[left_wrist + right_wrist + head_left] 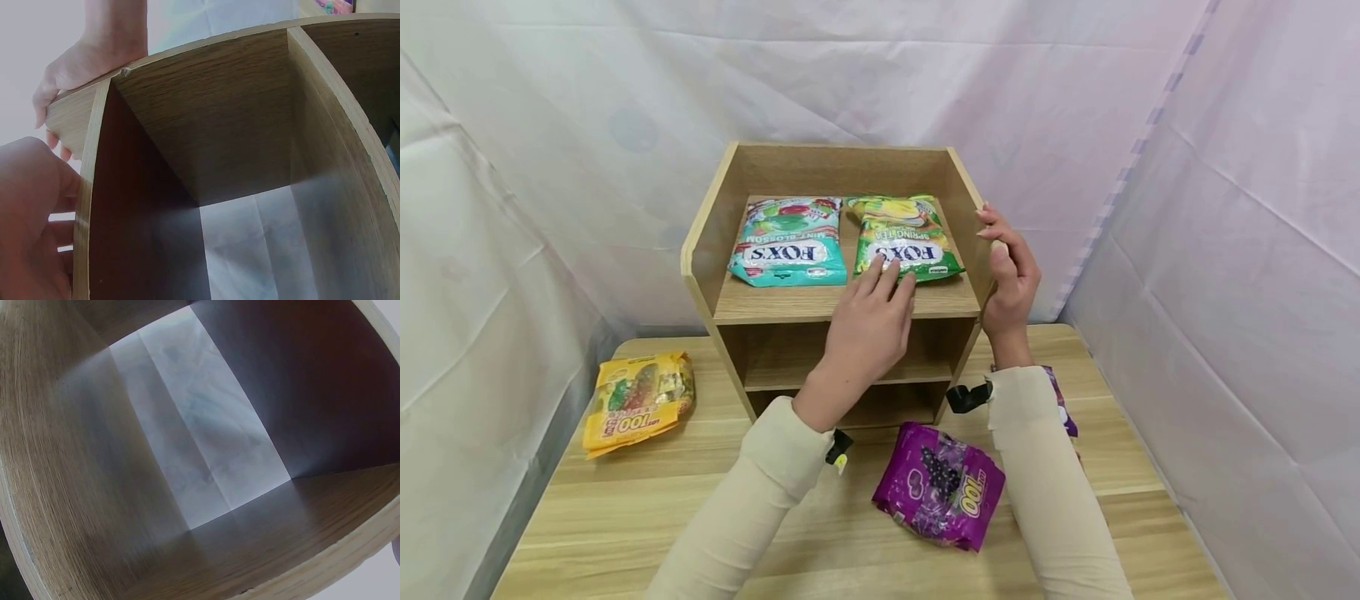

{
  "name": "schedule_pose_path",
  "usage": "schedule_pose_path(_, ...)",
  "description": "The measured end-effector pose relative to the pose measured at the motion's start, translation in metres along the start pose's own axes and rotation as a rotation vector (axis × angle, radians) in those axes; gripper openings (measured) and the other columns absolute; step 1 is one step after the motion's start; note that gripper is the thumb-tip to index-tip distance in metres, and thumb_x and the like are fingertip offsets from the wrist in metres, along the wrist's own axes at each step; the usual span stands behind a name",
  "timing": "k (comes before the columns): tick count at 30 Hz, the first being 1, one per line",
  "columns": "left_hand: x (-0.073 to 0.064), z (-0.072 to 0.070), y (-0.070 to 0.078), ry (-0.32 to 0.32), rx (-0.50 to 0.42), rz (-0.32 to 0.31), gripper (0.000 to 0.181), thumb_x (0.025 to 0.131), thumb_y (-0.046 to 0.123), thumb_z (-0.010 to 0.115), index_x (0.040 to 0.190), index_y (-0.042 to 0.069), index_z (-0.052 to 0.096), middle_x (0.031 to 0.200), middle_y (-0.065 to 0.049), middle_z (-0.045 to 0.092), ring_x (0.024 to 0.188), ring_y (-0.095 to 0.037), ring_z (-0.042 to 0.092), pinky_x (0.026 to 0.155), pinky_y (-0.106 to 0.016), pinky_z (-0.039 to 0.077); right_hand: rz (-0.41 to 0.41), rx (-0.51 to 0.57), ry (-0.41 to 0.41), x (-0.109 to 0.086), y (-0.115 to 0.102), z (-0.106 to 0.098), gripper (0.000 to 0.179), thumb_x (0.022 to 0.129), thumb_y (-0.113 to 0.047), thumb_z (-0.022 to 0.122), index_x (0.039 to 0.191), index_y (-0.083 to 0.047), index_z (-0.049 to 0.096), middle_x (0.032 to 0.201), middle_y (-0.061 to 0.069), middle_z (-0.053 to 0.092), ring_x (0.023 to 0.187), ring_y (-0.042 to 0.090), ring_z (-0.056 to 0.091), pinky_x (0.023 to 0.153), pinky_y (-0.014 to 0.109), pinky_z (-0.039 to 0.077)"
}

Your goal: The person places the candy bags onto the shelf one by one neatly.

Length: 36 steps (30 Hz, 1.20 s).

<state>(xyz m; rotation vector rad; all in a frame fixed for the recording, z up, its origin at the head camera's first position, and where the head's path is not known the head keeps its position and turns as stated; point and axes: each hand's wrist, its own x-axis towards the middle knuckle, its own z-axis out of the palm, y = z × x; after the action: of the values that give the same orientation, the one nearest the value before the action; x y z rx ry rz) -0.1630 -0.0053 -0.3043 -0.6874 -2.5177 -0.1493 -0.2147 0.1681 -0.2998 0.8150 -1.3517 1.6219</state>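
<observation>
My left hand (870, 323) reaches over the top shelf of a small wooden shelf unit (775, 310), its extended fingers touching the near end of a green-and-yellow Fox's Spring Tea candy bag (904, 229). Beside that bag lies a teal Fox's Mint Blossom candy bag (792, 237). On the unit's right side, my right hand (1011, 283) holds the side panel, fingertips bent over its edge. The left wrist view shows the left hand (31, 212) at the shelf board and the right hand (94, 62) around the panel. Bare compartment walls (75, 456) fill the right wrist view.
In front of the unit, a purple grape candy bag (942, 487) lies on the wooden table (625, 525). A yellow candy bag (640, 402) sits at the left. Another purple package (1062, 404) is mostly hidden behind the right sleeve. White cloth (850, 75) hangs around the table.
</observation>
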Motion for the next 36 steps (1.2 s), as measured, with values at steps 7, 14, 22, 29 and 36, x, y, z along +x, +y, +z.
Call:
schedule_pose_path(7, 0.0, 0.002, 0.002, -0.009, 0.008, -0.006, 0.039, 0.101, 0.024, 0.041, 0.132, 0.006, 0.055, 0.14, -0.017, 0.048, 0.134, -0.034, 0.037, 0.109, -0.045, 0.032, -0.001, 0.002, -0.006, 0.001, 0.0, -0.002, 0.031, 0.09, -0.008, 0.044, 0.093, 0.021, 0.052, 0.111, 0.03, 0.06, 0.122, 0.047, 0.045, 0.109, 0.051, 0.027)
schedule_pose_path(14, -0.004, 0.007, 0.0, 0.063, -0.02, 0.007, 0.04, 0.099, 0.022, 0.045, 0.133, 0.003, 0.054, 0.139, -0.017, 0.049, 0.134, -0.034, 0.038, 0.11, -0.046, 0.03, 0.002, 0.002, 0.002, -0.001, 0.001, -0.002, 0.032, 0.091, -0.01, 0.045, 0.093, 0.021, 0.053, 0.112, 0.029, 0.061, 0.122, 0.048, 0.045, 0.109, 0.051, 0.027)
schedule_pose_path(22, -0.014, 0.008, -0.002, 0.141, -0.035, 0.008, 0.045, 0.098, 0.025, 0.049, 0.135, 0.0, 0.051, 0.139, -0.017, 0.048, 0.135, -0.034, 0.035, 0.113, -0.048, 0.02, -0.004, 0.011, -0.002, 0.0, 0.003, -0.002, 0.034, 0.092, -0.013, 0.047, 0.093, 0.021, 0.053, 0.112, 0.027, 0.061, 0.122, 0.047, 0.045, 0.109, 0.051, 0.027)
schedule_pose_path(29, -0.025, 0.009, -0.008, 0.212, -0.117, 0.026, 0.048, 0.097, 0.025, 0.053, 0.135, -0.003, 0.05, 0.143, -0.021, 0.041, 0.138, -0.036, 0.027, 0.114, -0.048, 0.017, -0.007, 0.011, -0.005, 0.0, 0.003, -0.001, 0.035, 0.092, -0.013, 0.047, 0.094, 0.021, 0.053, 0.112, 0.027, 0.061, 0.122, 0.047, 0.045, 0.109, 0.051, 0.027)
schedule_pose_path(36, -0.043, 0.009, -0.012, 0.225, -0.174, 0.063, 0.05, 0.095, 0.023, 0.056, 0.137, -0.004, 0.048, 0.145, -0.021, 0.039, 0.141, -0.034, 0.023, 0.114, -0.048, 0.016, -0.009, 0.011, 0.001, 0.0, 0.003, -0.001, 0.034, 0.092, -0.012, 0.047, 0.093, 0.021, 0.053, 0.111, 0.029, 0.061, 0.121, 0.047, 0.046, 0.109, 0.051, 0.027)
